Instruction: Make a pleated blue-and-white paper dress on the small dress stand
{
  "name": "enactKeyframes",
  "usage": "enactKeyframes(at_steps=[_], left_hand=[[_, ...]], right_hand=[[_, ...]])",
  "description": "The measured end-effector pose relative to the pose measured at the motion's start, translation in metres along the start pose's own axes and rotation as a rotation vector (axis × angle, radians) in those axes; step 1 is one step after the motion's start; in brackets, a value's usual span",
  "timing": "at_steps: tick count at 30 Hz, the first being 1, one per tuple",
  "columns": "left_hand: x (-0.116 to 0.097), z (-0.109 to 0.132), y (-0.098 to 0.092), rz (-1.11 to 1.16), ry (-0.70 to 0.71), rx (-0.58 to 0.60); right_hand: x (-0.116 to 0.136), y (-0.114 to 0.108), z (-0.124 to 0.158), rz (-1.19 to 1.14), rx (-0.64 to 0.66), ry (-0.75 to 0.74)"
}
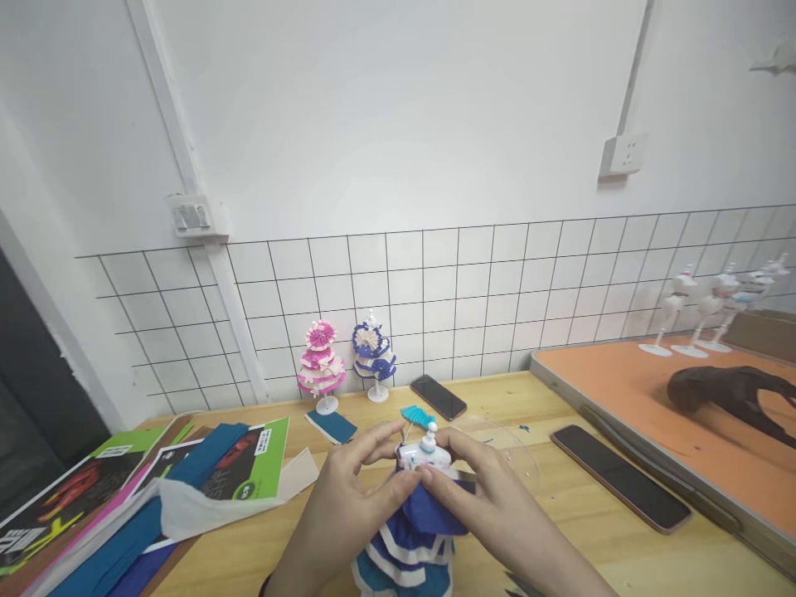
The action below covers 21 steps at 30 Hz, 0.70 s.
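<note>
A small white dress form (428,454) stands upright near the front of the wooden table, wearing a tiered skirt (414,539) of blue, white and teal layers. Around its upper left side my left hand (357,489) is closed, thumb pressed on the front of the bodice. My right hand (488,489) grips the other side, its thumb meeting the left one at the top of the blue layer. Just behind the form lies a pleated turquoise piece (418,415).
Two dressed mini forms, pink (322,365) and blue (374,356), stand at the back. Phones (439,396) (622,477) lie behind and right. Crepe strips (124,531) cover printed packets (264,456) at left. An orange board (696,431) holds a dark object (727,398).
</note>
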State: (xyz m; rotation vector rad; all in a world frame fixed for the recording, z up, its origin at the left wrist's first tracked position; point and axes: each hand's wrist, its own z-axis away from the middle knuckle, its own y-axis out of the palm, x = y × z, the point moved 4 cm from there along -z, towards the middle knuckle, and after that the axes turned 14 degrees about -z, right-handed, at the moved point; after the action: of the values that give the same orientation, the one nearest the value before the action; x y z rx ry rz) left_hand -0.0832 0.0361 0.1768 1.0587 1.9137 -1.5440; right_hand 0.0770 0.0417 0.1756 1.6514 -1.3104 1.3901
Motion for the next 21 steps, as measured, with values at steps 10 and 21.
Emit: enactKeyframes(at_steps=[10, 21], left_hand=[[0.018, -0.012, 0.002, 0.317, -0.126, 0.094], [0.026, -0.013, 0.002, 0.437, -0.144, 0.121]], right_hand=[[-0.004, -0.012, 0.0, -0.02, -0.02, 0.116], [0.001, -0.015, 0.006, 0.082, 0.0, 0.096]])
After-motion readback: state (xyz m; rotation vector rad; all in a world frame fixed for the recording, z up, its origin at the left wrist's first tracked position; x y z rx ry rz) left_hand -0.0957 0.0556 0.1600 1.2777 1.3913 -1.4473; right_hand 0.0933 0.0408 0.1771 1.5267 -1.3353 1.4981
